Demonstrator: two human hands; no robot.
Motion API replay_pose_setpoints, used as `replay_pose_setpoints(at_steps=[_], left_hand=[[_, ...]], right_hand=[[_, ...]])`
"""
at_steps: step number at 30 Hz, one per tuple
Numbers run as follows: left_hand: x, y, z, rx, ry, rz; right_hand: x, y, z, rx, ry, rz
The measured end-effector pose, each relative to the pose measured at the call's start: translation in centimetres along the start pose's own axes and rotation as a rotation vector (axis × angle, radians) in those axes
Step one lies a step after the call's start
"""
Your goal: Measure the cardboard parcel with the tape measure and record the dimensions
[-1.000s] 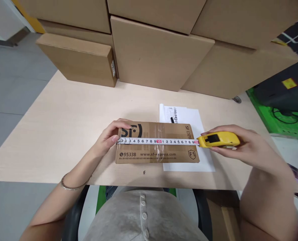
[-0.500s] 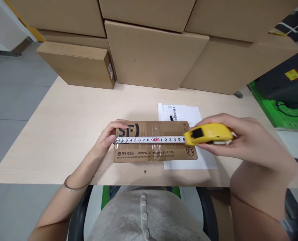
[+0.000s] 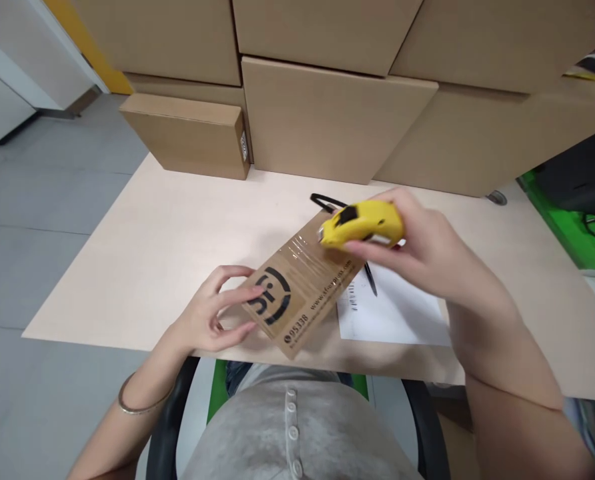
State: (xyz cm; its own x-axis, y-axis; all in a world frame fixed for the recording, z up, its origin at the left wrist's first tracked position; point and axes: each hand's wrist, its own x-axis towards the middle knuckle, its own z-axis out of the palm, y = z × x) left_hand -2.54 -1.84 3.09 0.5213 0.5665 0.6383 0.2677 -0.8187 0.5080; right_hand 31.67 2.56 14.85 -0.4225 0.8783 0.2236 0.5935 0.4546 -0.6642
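A brown cardboard box (image 3: 307, 280) with black print and clear tape lies at a slant on the desk. My left hand (image 3: 217, 310) grips its near left end, fingertips on the top and the thumb against the side. In my right hand (image 3: 412, 243) is a yellow tape measure (image 3: 365, 223), held over the far right end of the box, with its blade drawn in. A black loop (image 3: 322, 199) sticks out behind the tape measure; what it belongs to is hidden. Under the box's right side, a black pen (image 3: 370, 280) rests on a white sheet of paper (image 3: 397, 313).
Large cardboard boxes (image 3: 322, 127) are stacked along the back of the desk (image 3: 127, 267). A smaller flat carton (image 3: 202, 143) stands at the back left. Black equipment (image 3: 567, 173) sits on a green surface at the right.
The blade has gone back into the tape measure, which has moved left and away from me. The box has turned from straight to slanted, and my left hand has shifted its hold.
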Motion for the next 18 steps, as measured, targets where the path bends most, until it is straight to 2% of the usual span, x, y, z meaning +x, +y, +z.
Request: replay_pose_setpoints(at_steps=[2, 4, 7, 9, 11, 12, 14, 16, 18], left_hand=[[0.4, 1.3, 0.4, 0.087, -0.01, 0.09], [0.9, 2.4, 1.3, 0.133, -0.013, 0.209], [1.8, 3.7, 2.9, 0.19, -0.036, 0.33], [2.3, 3.7, 3.7, 0.171, -0.03, 0.363], [3.0, 2.7, 4.1, 0.072, 0.048, 0.292], [3.5, 1.8, 4.3, -0.002, 0.128, 0.21], [4.6, -0.3, 4.5, -0.066, 0.199, -0.041], [5.9, -2.5, 4.8, -0.161, 0.097, -0.172], [6.8, -4.1, 5.4, -0.26, 0.017, -0.197]], right_hand=[[0.2, 2.0, -0.6, 0.074, 0.062, 0.13], [0.7, 3.5, -0.3, 0.147, 0.067, 0.222], [1.7, 4.5, 0.7, 0.236, 0.083, 0.247], [2.4, 4.6, 1.4, 0.271, 0.092, 0.217], [2.9, 4.6, 1.8, 0.291, 0.076, 0.178], [3.1, 4.6, 2.0, 0.297, 0.072, 0.157], [3.4, 4.6, 2.2, 0.299, 0.082, 0.105], [3.5, 4.4, 2.4, 0.288, 0.106, 0.046], [3.5, 4.0, 2.6, 0.284, 0.101, -0.018]])
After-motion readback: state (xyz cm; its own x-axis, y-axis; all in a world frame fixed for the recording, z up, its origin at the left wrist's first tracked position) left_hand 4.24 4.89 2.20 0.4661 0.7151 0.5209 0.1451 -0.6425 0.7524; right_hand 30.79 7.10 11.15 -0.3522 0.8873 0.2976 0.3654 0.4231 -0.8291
